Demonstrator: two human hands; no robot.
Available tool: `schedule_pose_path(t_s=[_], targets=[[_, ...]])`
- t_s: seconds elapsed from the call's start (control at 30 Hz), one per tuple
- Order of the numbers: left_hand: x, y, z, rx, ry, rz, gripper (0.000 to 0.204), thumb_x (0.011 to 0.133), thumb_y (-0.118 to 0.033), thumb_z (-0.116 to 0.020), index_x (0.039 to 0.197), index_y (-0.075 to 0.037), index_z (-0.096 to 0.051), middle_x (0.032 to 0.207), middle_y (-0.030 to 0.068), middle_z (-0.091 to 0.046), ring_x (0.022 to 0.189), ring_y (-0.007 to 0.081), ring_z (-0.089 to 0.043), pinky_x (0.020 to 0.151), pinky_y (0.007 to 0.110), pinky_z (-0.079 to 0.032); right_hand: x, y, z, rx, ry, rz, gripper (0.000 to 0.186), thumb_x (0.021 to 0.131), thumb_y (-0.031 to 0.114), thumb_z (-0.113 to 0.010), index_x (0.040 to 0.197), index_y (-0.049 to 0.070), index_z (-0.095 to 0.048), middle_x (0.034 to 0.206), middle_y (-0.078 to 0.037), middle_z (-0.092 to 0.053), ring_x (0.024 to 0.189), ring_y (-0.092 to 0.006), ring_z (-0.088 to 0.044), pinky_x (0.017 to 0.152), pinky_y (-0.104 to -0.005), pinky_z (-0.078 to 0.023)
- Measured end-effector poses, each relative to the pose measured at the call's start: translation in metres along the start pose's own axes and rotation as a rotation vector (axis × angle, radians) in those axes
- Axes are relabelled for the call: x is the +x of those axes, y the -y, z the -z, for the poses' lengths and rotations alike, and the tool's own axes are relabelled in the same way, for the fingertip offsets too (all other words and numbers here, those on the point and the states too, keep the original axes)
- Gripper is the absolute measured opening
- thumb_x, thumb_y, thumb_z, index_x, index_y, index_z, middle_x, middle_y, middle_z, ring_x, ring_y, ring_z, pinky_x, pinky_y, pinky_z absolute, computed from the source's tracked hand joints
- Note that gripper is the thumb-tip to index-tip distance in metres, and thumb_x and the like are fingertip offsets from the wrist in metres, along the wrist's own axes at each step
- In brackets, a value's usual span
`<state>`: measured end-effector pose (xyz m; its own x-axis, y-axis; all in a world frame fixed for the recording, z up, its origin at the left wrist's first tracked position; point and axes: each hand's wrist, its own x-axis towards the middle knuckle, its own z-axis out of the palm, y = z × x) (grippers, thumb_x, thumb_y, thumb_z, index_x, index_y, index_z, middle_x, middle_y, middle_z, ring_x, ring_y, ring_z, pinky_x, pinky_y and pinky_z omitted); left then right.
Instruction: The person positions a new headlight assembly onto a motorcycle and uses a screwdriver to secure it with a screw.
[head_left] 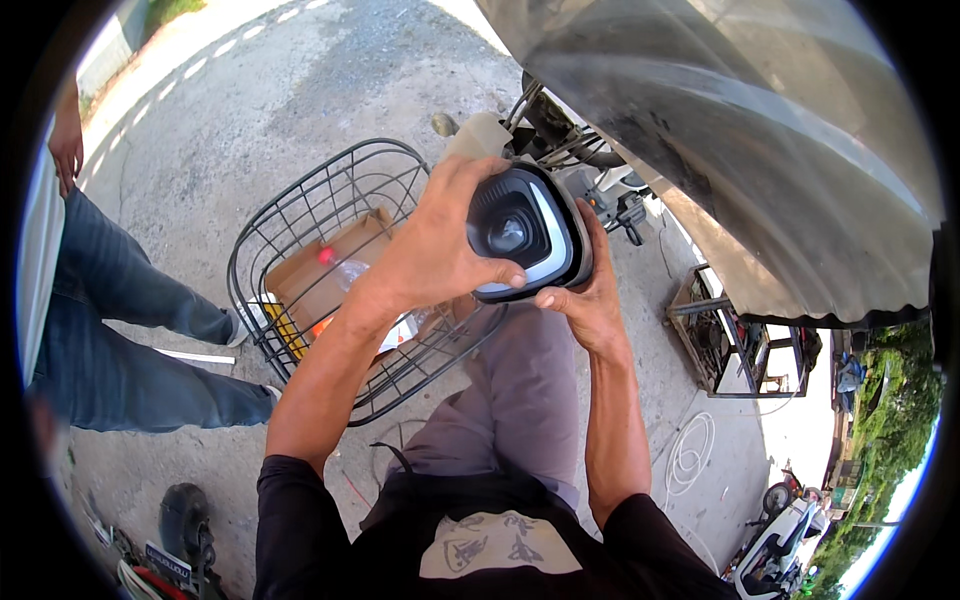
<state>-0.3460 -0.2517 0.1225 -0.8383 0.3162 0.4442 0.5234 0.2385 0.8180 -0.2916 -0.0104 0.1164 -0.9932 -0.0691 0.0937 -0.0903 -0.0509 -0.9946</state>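
Both of my hands hold a headlight in front of the vehicle's handlebar area. It has a dark lens, a round bulb unit in the middle and a pale strip curving round one side, set in a black housing. My left hand is closed over its left side, fingers on the top edge and thumb along the bottom. From the right, my right hand wraps the housing, its thumb at the lower corner and its fingers partly hidden behind. Cables and handlebar parts show just beyond the headlight.
A black wire basket left of my legs holds cardboard and a plastic bottle. A person in jeans stands at the left. A large translucent sheet hangs at upper right. A metal-framed box and coiled white hose lie right.
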Motion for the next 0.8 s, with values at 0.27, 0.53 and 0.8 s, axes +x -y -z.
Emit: schedule_pose_path(t_s=[0.27, 0.53, 0.8], targets=[[0.002, -0.003, -0.004, 0.031, -0.011, 0.054, 0.112, 0.057, -0.032, -0.107, 0.149, 0.002, -0.054, 0.14, 0.0192, -0.059, 0.139, 0.0378, -0.061, 0.12, 0.047, -0.049, -0.003, 0.001, -0.001, 0.03, -0.028, -0.004, 0.139, 0.064, 0.023, -0.11, 0.172, -0.001, -0.026, 0.159, -0.021, -0.055, 0.149, -0.0327, -0.056, 0.126, -0.0466, -0.045], [-0.001, -0.001, -0.002, 0.086, -0.017, -0.058, 0.122, 0.053, -0.039, -0.109, 0.152, 0.002, -0.051, 0.142, 0.0193, -0.057, 0.139, 0.0387, -0.06, 0.117, 0.048, -0.05, -0.002, -0.002, -0.006, 0.031, -0.051, -0.003, 0.144, 0.061, 0.028, -0.112, 0.172, -0.004, -0.026, 0.159, -0.021, -0.055, 0.148, -0.031, -0.056, 0.125, -0.0449, -0.045], [-0.003, 0.008, -0.006, 0.067, -0.033, -0.047, 0.13, 0.051, -0.05, -0.111, 0.151, 0.002, -0.047, 0.143, 0.0218, -0.054, 0.13, 0.0391, -0.061, 0.114, 0.049, -0.051, 0.001, -0.01, -0.003, -0.039, -0.047, 0.024, 0.147, 0.056, 0.035, -0.114, 0.17, -0.005, -0.029, 0.159, -0.021, -0.055, 0.148, -0.0305, -0.055, 0.125, -0.0431, -0.043]])
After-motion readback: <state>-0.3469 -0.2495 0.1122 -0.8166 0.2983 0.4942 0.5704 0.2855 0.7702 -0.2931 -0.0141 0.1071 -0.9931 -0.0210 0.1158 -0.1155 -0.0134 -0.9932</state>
